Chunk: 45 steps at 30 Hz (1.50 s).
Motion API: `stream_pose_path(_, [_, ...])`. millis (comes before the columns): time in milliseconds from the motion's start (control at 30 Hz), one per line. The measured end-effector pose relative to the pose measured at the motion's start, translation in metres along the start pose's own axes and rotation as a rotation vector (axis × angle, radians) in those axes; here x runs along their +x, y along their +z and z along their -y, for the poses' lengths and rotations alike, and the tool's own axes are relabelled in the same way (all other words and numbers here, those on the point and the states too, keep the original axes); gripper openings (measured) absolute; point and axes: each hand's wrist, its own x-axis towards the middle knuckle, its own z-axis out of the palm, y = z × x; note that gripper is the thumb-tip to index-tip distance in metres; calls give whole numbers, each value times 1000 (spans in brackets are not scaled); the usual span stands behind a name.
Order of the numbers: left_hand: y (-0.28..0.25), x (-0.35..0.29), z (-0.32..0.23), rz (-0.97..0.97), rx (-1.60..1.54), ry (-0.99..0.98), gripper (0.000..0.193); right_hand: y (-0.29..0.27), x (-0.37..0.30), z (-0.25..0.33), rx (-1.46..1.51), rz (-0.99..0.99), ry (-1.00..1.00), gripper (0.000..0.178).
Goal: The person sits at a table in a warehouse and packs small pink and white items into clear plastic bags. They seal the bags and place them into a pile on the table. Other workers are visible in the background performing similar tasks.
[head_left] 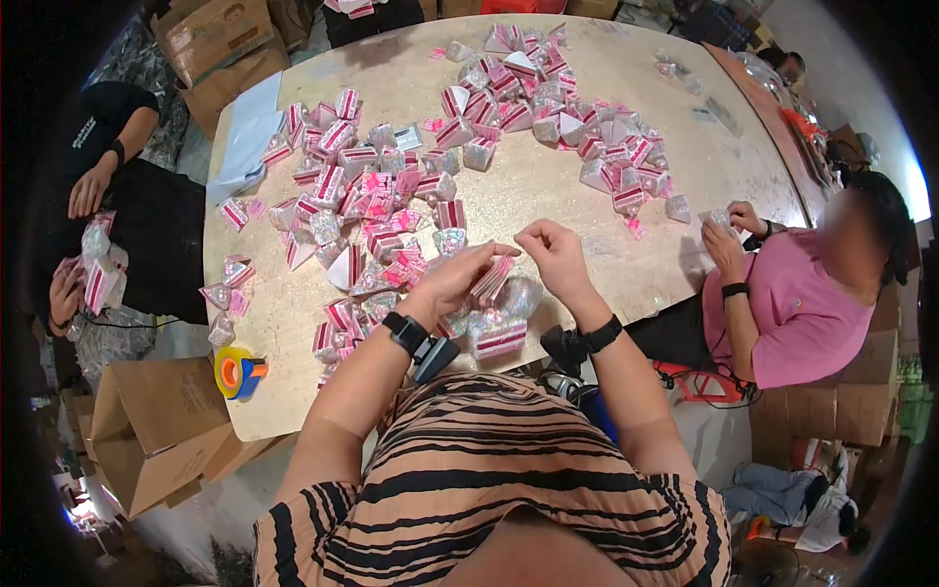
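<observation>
Beyond the pink-striped white cardboard box (499, 340), my left hand (456, 275) grips lengthwise-slanting pink-and-white paper cards (491, 283); right hand (558, 262) pinched, farther right, can't tell on what.

Packets (499, 339) look glossy plastic, the tabletop (548, 196) smooth wood, the box (161, 406) matt cardboard.

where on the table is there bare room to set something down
Bare tabletop lies between the right hand and the pink-shirted co-worker, and between the tape roll and the left packet heap. Crowded: that heap and the farther heap.
</observation>
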Motion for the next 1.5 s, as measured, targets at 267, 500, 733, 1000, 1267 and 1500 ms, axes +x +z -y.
stream_pose_path(267, [2, 31, -2, -214, 130, 216, 25, -1, 28, -4, -102, -33, -103, 17])
stream_pose_path(500, [-23, 66, 20, -354, 464, 349, 22, 3, 38, -30, -406, 27, -120, 16])
stream_pose_path(733, [-38, 52, 5, -419, 7, 112, 12, -34, 38, -42, -599, 286, -76, 18])
stream_pose_path(1000, [-27, 31, -47, -225, 856, 43, 10, -26, 42, -48, -696, 153, -129, 16])
stream_pose_path(1267, [-14, 48, -27, -434, 462, 359, 17, 18, 33, -28, -641, 90, -304, 14])
stream_pose_path(1500, [-28, 79, 19, -476, 735, 486, 16, 13, 29, -35, -400, 25, -242, 13])
